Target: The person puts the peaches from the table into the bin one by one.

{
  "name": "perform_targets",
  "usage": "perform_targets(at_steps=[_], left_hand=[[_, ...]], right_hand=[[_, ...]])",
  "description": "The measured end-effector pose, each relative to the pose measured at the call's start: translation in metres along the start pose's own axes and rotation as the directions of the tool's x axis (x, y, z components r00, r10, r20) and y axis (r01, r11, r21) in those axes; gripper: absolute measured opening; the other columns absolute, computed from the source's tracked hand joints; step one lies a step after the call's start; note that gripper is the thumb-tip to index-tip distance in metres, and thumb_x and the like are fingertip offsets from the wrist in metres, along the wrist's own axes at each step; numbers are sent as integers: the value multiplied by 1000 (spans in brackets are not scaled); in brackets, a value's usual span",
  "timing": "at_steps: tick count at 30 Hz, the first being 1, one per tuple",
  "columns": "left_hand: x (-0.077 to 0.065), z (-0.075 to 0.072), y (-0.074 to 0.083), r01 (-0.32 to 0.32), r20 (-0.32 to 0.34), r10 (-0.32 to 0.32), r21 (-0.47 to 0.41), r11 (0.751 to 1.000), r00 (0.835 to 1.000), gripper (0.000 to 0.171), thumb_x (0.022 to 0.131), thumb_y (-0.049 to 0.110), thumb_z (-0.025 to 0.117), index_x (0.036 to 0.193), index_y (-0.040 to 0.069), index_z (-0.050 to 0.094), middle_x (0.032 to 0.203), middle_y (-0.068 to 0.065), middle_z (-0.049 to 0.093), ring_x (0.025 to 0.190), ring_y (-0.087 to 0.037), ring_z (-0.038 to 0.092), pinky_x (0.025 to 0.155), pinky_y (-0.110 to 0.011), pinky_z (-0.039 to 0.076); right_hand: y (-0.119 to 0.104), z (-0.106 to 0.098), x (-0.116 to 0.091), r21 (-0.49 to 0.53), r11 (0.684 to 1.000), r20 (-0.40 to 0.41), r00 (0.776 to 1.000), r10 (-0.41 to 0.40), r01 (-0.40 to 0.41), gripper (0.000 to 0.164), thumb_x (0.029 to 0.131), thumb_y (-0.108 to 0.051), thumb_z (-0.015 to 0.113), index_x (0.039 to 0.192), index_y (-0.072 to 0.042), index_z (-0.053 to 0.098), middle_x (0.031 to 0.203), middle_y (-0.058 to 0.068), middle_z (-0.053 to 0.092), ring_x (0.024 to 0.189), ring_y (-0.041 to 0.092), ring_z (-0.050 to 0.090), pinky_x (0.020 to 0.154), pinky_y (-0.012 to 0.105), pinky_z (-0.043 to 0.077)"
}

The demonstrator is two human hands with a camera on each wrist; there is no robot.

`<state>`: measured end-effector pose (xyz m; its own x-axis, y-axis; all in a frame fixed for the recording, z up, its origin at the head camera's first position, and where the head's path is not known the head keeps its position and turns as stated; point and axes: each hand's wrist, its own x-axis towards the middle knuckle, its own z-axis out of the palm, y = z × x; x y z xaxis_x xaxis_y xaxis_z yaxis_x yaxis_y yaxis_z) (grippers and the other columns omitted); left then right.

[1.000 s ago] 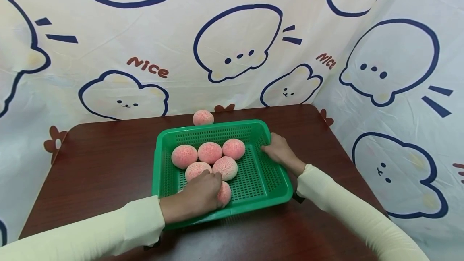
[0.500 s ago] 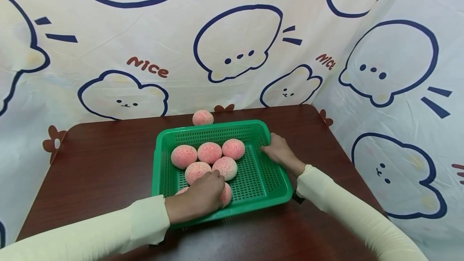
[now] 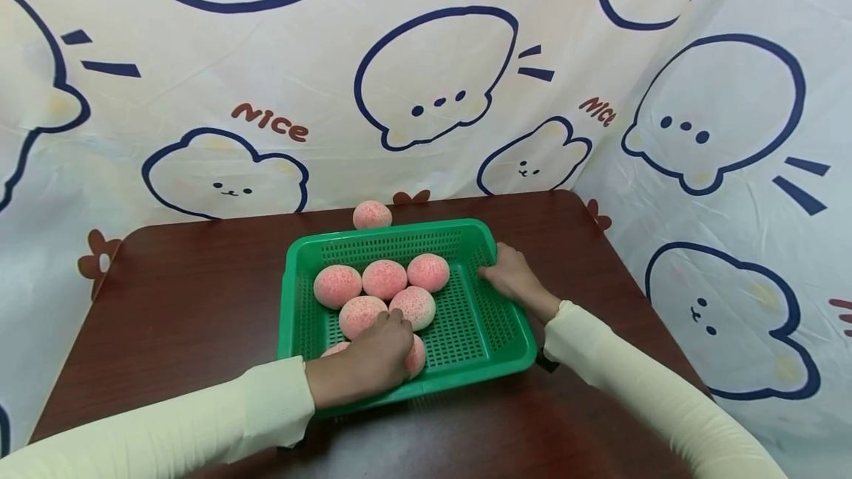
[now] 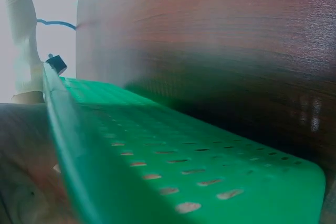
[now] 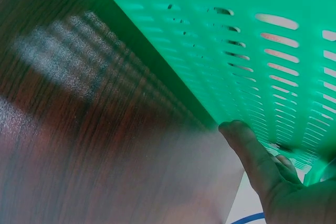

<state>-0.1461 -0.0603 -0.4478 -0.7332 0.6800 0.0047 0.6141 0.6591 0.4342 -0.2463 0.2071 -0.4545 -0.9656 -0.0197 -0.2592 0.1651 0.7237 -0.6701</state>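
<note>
A green plastic basket (image 3: 426,390) with slotted walls stands on the table. Several pink, speckled peaches (image 3: 384,280) lie inside it, mostly toward its left side. My left hand (image 3: 374,353) reaches over the near rim and grips a peach (image 3: 416,357) at the front, its fingers curled over that fruit and partly hiding it. Another peach (image 3: 335,350) shows just behind this hand's wrist. On the right, my right hand (image 3: 517,279) holds the basket's side rim, thumb inside and fingers outside; the right wrist view shows fingers (image 5: 252,161) against the slotted outer wall.
One more peach (image 3: 372,215) sits on the dark brown table (image 3: 186,301) behind the basket's far rim. A white curtain (image 3: 319,65) with cartoon prints hangs at the back and sides.
My left hand has shifted slightly right with its peach, uncovering more of the peach behind the wrist. My right hand and the basket stay in place.
</note>
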Motion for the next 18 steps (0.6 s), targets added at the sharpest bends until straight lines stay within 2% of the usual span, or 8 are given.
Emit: perform_targets(at_steps=[4, 7, 8, 11, 14, 18], left_hand=[[1, -9, 8, 112, 82, -109, -41, 993, 991, 14, 81, 10, 77, 79, 5, 64, 113, -28, 66, 100, -40, 63, 71, -42, 57], [4, -12, 9, 164, 123, -157, -50, 985, 980, 13, 82, 11, 77, 84, 2, 67, 126, -32, 63, 111, -43, 63, 76, -44, 59], [4, -12, 9, 177, 134, -169, -54, 983, 976, 14, 84, 12, 76, 87, 1, 68, 131, -33, 61, 117, -44, 61, 81, -46, 60], [5, -13, 10, 196, 151, -186, -56, 979, 971, 15, 85, 13, 76, 91, 1, 70, 135, -32, 60, 125, -46, 59, 90, -51, 58], [5, -15, 11, 208, 161, -198, -51, 977, 967, 25, 85, 14, 76, 102, -3, 70, 139, -33, 57, 128, -46, 57, 94, -52, 57], [5, -23, 14, 233, 173, -223, -40, 972, 959, 43, 82, 14, 79, 117, -7, 64, 133, -28, 59, 118, -39, 59, 85, -45, 57]], right_hand=[[0, 0, 0, -2, 1000, -2, 1000, 1, -1, 42, 96, -16, 61, 132, 1, 50, 110, 21, 66, 87, 28, 73, 67, 37, 63], [0, 0, 0, -10, 1000, -4, 1000, 0, 0, 42, 96, -16, 61, 133, 1, 50, 111, 21, 66, 88, 28, 72, 69, 38, 63], [0, 0, 0, -12, 1000, -4, 1000, 0, 0, 42, 96, -16, 61, 132, 1, 50, 111, 21, 66, 89, 28, 72, 69, 38, 63], [0, 1, -1, -17, 1000, -4, 1000, 1, -1, 42, 96, -16, 61, 132, 1, 50, 112, 21, 66, 90, 29, 72, 70, 39, 63], [0, 1, -1, -15, 1000, -5, 1000, 3, -3, 42, 96, -16, 61, 132, 1, 50, 113, 21, 66, 91, 29, 72, 71, 39, 63], [0, 1, 0, -20, 1000, -7, 1000, 4, -4, 42, 97, -17, 62, 132, 1, 50, 113, 20, 66, 92, 28, 72, 71, 39, 63]])
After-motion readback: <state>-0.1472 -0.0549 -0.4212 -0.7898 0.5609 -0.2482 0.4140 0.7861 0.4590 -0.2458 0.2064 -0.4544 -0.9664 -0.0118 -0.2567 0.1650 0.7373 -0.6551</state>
